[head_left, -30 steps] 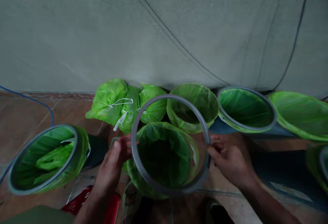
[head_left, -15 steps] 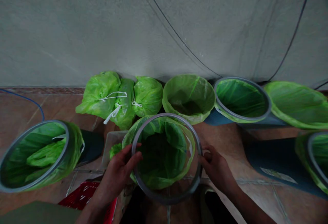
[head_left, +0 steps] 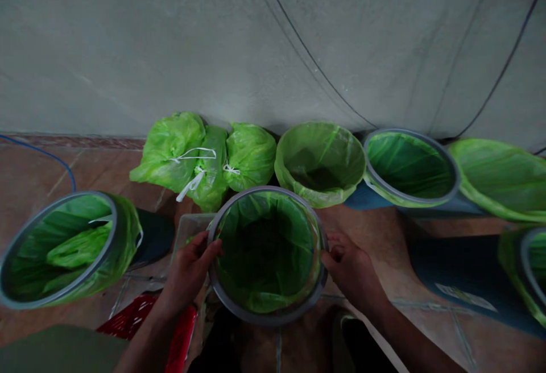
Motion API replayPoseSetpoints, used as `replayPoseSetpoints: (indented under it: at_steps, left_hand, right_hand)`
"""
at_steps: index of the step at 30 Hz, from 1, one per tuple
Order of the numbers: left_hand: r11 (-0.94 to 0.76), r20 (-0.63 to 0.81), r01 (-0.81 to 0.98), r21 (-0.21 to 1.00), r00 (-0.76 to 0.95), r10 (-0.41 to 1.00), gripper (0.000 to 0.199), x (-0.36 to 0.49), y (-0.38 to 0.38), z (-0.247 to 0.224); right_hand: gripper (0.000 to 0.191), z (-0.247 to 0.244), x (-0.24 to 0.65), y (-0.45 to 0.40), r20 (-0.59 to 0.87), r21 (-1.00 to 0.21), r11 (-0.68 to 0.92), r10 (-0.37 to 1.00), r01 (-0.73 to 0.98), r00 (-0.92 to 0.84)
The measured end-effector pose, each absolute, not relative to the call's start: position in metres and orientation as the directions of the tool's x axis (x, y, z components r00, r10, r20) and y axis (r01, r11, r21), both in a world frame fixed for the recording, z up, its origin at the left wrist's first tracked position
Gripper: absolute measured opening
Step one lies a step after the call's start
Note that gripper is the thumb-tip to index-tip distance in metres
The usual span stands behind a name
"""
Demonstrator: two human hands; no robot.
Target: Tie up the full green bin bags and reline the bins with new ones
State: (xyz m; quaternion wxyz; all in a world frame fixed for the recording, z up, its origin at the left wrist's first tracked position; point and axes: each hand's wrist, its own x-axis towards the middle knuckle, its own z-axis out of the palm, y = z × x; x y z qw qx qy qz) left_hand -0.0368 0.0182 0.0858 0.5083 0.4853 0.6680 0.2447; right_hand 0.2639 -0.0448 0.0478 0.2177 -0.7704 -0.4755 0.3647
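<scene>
A grey plastic ring [head_left: 273, 321] is held level between my two hands. My left hand [head_left: 194, 262] pinches its left side with the thumb on top. On the opposite side, my right hand [head_left: 347, 265] grips the rim. Directly under the ring is a trash bin lined with a green bag [head_left: 267, 253], whose open mouth shows through the ring. Whether the ring touches the bin's top edge, I cannot tell. The bin's outer wall is hidden beneath the ring and hands.
Tied green bags [head_left: 173, 145] lean by the wall, beside a lined bin without a ring [head_left: 319, 191]. Ringed bins stand at left [head_left: 123, 248] and right [head_left: 452, 270]. A red plastic basket [head_left: 183, 327] and a clear tub [head_left: 187, 226] are near my left arm. Cables hang along the wall.
The ring has moved left and slightly up in view with both hands, and now lines up over the lined bin's mouth. Before, it sat off to the right of it.
</scene>
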Motion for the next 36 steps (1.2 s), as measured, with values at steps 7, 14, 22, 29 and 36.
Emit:
replayPoseSetpoints:
  at_steps: [7, 14, 22, 29, 36]
  left_hand:
    - [0.397, -0.417, 0.464, 0.791, -0.066, 0.907, 0.052, -0.052, 0.02, 0.07]
    - [0.328, -0.357, 0.596, 0.733, -0.073, 0.931, 0.058, -0.064, 0.023, 0.05]
    - [0.301, -0.322, 0.732, 0.611, -0.117, 0.939, 0.048, -0.059, 0.023, 0.056]
    - [0.251, -0.206, 0.816, 0.52, -0.165, 0.965, 0.043, -0.059, 0.027, 0.046]
    - [0.376, -0.28, 0.69, 0.619, -0.253, 0.926, 0.051, -0.057, 0.028, 0.042]
  right_hand:
    - [0.041, 0.039, 0.253, -0.044, -0.273, -0.683, -0.358, 0.934, 0.637, 0.231]
    - [0.051, 0.034, 0.248, -0.045, -0.269, -0.676, -0.328, 0.943, 0.66, 0.193]
    - [0.055, 0.034, 0.248, -0.044, -0.281, -0.671, -0.322, 0.944, 0.668, 0.172]
    - [0.05, 0.027, 0.247, -0.042, -0.24, -0.66, -0.284, 0.957, 0.695, 0.163]
    - [0.04, 0.026, 0.25, -0.041, -0.352, -0.69, -0.369, 0.923, 0.622, 0.157]
